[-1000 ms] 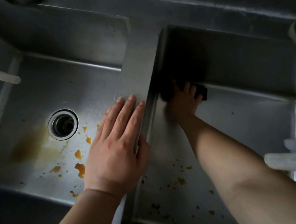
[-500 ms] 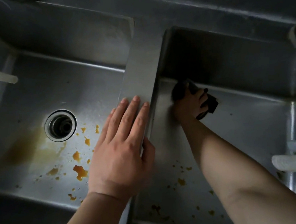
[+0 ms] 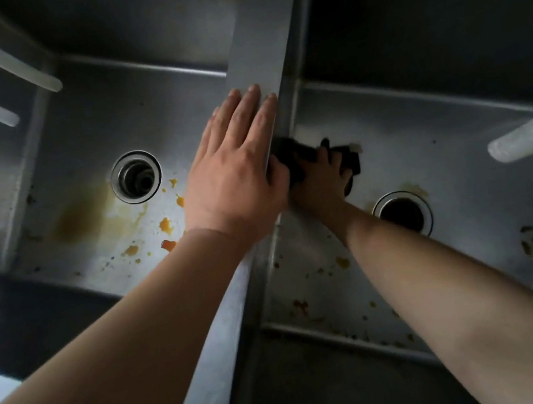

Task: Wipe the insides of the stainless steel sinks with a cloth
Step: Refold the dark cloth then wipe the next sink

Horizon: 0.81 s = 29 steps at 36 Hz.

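the left hand (image 3: 235,172) lies flat, fingers straight and together, on the steel divider (image 3: 259,54) between the two sinks. the right hand (image 3: 318,180) presses a dark cloth (image 3: 351,160) onto the floor of the right sink (image 3: 449,136), against the divider wall (fingers spread over it), beyond the drain (image 3: 402,212). orange stains (image 3: 165,225) spot the left sink (image 3: 86,128).
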Available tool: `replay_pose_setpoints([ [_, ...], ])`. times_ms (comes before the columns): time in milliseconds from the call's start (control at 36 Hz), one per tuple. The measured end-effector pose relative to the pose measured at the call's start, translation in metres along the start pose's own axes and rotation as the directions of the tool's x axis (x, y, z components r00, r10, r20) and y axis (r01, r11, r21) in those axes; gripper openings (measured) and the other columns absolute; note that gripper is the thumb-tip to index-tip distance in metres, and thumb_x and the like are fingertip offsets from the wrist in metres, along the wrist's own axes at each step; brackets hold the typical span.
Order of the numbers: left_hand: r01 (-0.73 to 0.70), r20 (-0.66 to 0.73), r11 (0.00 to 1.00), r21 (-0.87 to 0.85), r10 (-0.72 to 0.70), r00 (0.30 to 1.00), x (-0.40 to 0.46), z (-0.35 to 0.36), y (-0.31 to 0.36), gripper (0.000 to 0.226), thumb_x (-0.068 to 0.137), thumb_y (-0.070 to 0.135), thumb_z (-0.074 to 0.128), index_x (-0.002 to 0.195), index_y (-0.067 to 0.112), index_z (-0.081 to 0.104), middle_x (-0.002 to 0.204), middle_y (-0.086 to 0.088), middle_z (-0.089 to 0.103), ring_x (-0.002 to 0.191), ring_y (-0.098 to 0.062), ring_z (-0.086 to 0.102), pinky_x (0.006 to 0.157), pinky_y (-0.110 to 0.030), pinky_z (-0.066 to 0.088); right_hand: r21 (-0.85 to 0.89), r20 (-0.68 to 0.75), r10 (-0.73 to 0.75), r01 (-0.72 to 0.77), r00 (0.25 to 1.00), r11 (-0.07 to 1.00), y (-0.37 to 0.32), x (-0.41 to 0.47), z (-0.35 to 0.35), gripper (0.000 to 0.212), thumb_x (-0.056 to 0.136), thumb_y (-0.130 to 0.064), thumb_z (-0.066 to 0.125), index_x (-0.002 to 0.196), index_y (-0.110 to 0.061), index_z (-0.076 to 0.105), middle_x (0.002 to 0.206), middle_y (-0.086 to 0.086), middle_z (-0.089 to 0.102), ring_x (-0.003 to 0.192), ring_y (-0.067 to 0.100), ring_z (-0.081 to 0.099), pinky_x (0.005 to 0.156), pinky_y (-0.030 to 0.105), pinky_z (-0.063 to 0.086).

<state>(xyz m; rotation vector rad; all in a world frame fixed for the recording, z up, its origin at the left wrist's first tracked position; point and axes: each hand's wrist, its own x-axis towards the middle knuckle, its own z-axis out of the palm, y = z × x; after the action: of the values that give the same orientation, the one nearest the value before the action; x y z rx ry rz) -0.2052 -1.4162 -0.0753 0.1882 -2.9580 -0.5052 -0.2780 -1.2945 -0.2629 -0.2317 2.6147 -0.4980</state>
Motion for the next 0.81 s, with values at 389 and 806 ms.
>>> replay_pose_setpoints([
  [389,-0.005,0.119,0.999,0.048,0.000,0.993,-0.003,-0.003,-0.002,0.067,0.092,0.031,0.038,0.156,0.016,0.026,0.163,-0.006,0.022,0.152,-0.024,0.014,0.124,-0.035,0.008,-0.204,0.590,-0.168,0.346,0.790,0.916,0.025,-0.183,0.046,0.053,0.090,-0.034,0.057,0.142,-0.043,0.047,0.160,0.004,0.018,0.142,0.036,0.015,0.109,0.061,0.020],
  [806,0.023,0.320,0.998,0.053,-0.039,0.947,-0.135,-0.029,0.054,0.072,0.085,0.021,0.054,0.154,0.014,0.031,0.164,-0.015,0.012,0.152,-0.033,0.003,0.124,-0.045,0.002,-0.382,0.720,0.221,0.110,0.658,0.918,0.090,-0.229,-0.025,0.037,0.093,-0.016,0.052,0.127,-0.006,0.058,0.132,0.018,0.059,0.117,0.032,0.059,0.090,0.033,0.045],
])
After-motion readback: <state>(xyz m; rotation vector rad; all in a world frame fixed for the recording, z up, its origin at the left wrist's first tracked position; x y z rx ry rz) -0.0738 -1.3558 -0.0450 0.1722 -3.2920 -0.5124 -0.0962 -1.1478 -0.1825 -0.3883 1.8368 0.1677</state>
